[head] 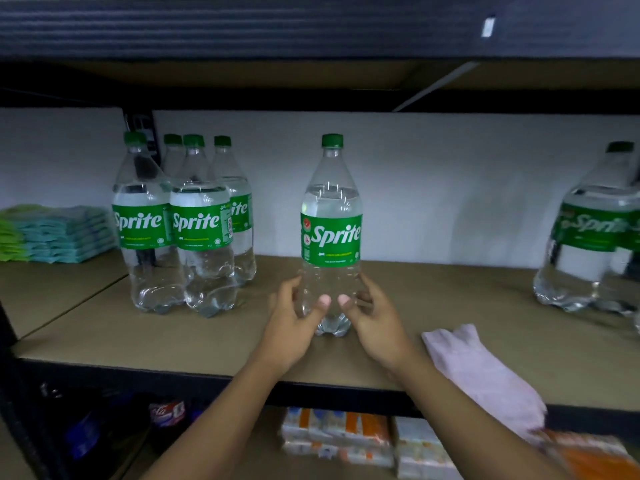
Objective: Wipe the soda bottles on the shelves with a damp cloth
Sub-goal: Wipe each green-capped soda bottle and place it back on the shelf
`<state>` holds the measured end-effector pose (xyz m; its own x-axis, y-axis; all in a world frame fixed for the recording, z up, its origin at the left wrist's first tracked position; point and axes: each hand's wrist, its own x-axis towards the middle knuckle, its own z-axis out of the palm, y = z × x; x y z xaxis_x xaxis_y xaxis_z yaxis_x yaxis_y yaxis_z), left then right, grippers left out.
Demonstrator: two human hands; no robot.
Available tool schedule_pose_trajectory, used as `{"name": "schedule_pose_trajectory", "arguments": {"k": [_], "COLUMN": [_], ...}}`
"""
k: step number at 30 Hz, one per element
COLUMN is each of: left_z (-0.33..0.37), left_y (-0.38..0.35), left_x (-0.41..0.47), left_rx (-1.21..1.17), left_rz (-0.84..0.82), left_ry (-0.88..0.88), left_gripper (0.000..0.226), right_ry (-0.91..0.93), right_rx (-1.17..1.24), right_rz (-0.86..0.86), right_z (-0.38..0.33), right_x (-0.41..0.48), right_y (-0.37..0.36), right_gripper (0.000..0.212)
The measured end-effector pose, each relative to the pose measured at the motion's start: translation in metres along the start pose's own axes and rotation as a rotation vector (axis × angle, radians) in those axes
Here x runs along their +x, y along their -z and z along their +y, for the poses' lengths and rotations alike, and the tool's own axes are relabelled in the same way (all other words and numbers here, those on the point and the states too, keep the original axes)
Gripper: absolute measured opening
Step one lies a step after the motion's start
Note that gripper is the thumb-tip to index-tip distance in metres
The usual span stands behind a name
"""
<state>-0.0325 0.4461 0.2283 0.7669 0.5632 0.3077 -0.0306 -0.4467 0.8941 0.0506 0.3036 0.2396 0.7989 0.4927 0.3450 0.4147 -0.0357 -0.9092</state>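
Left group: Sprite bottles (173, 223) standing close together.
Hands: left hand (294, 320) and right hand (374, 320) both clasp the middle bottle (330, 237) low down, upright on the shelf.
Cloth: pink cloth (485, 372) lies just right, unheld.
Far right: blurred bottles (585, 237), perhaps two.
Progress: likely mid-task; nothing shows which bottles are wiped.
Setting: brown board shelf (138, 337), white wall, dim.

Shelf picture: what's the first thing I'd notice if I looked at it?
Your eye lands on the lone Sprite bottle standing upright in the middle of the shelf, with the left hand and right hand wrapped around its clear lower part. Next comes the group of Sprite bottles at the back left. A pink cloth lies over the shelf's front edge at the right, with no hand on it.
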Motion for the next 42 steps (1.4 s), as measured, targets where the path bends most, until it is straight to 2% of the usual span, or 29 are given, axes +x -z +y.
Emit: {"name": "schedule_pose_trajectory", "arguments": {"k": [2,5,12,21,23,26,28,30,32,34,38,42], "left_z": [0.010,0.019,0.034,0.047,0.051,0.061,0.068,0.071,0.070,0.069,0.066,0.069], "left_y": [-0.006,-0.014,-0.029,-0.029,-0.023,-0.013,-0.010,-0.010,-0.012,-0.013,-0.014,-0.008], "left_x": [-0.015,-0.033,-0.065,-0.079,-0.076,-0.068,-0.064,-0.062,-0.062,-0.063,-0.062,-0.060], "left_rx": [-0.049,-0.097,-0.113,-0.089,-0.074,-0.080,-0.084,-0.083,-0.085,-0.099,-0.118,-0.166], "left_rz": [-0.049,-0.025,-0.036,-0.079,-0.103,-0.128,-0.151,-0.169,-0.168,-0.156,-0.152,-0.161], "left_ry": [-0.010,-0.050,-0.077,-0.091,-0.095,-0.125,-0.138,-0.136,-0.127,-0.121,-0.118,-0.104], "left_gripper": [0.056,0.049,0.062,0.072,0.073,0.092,0.099,0.098,0.095,0.094,0.094,0.089], "right_ry": [-0.012,0.001,-0.031,-0.062,-0.041,-0.014,-0.092,-0.192,-0.257,-0.260,-0.190,-0.023], "right_rx": [-0.016,-0.040,-0.030,-0.057,-0.232,-0.762,-1.024,-1.147,-1.152,-1.155,-1.177,-0.960], "right_rz": [0.039,0.075,0.107,0.036,0.063,0.112,0.044,-0.063,-0.117,-0.068,0.055,0.211], "right_z": [-0.001,-0.005,-0.003,-0.010,-0.012,-0.009,-0.005,0.001,0.007,0.012,0.016,0.012], "right_x": [-0.014,-0.035,-0.068,-0.082,-0.076,-0.068,-0.064,-0.060,-0.057,-0.055,-0.058,-0.060], "right_y": [0.008,0.020,0.043,0.071,0.083,0.098,0.103,0.105,0.104,0.103,0.101,0.102], "right_gripper": [0.044,0.048,0.055,0.057,0.048,0.037,0.038,0.041,0.043,0.042,0.040,0.039]}}
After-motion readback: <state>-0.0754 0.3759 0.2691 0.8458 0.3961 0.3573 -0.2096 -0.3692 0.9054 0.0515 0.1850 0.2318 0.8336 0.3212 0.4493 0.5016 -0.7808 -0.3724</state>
